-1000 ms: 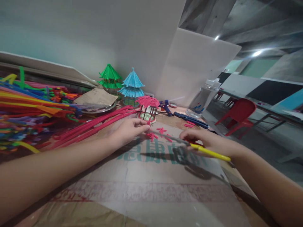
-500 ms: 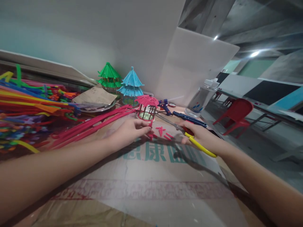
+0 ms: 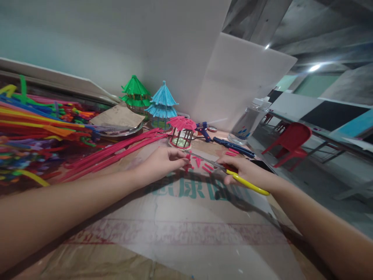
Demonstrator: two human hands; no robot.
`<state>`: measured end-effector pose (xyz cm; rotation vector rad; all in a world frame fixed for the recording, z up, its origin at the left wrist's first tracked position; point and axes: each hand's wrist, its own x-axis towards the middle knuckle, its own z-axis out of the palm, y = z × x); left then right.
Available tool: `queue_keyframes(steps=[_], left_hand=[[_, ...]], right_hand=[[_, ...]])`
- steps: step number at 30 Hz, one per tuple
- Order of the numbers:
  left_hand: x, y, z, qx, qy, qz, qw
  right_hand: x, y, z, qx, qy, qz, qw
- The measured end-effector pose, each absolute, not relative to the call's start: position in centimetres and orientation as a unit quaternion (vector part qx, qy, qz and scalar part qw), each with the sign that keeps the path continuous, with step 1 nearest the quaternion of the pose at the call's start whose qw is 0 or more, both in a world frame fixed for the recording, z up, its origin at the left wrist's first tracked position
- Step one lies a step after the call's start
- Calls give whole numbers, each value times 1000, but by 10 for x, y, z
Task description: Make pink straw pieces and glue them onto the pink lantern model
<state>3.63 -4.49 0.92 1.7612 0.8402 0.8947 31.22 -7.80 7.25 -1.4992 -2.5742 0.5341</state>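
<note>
My left hand is closed in a pinch on a short pink pipe cleaner. In my right hand is a pair of scissors with yellow handles; its blades reach left to the pinched piece, at my left fingertips. Cut pink pipe cleaner pieces lie on the printed sheet below the blades. Just behind my left hand stands a small pavilion model with a pink roof and brown posts. Long pink pipe cleaners lie to the left of it.
Blue and green pavilion models stand at the back. Colourful pipe cleaner bundles fill the left side. A glue gun, dark blue pliers-like tool and clear bottle stand or lie behind my right hand.
The scissors have swung down from near the pavilion, and their blades now meet the pink piece at my left fingertips. My left hand has barely moved.
</note>
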Motion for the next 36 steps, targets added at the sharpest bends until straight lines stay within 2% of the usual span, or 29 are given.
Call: queue_keyframes(steps=[7, 36], left_hand=[[36, -47, 11, 721, 342, 355, 487], [36, -47, 10, 728, 341, 343, 487]], right_hand=[[319, -74, 69, -463, -858, 220, 35], [329, -68, 66, -441, -870, 221, 9]])
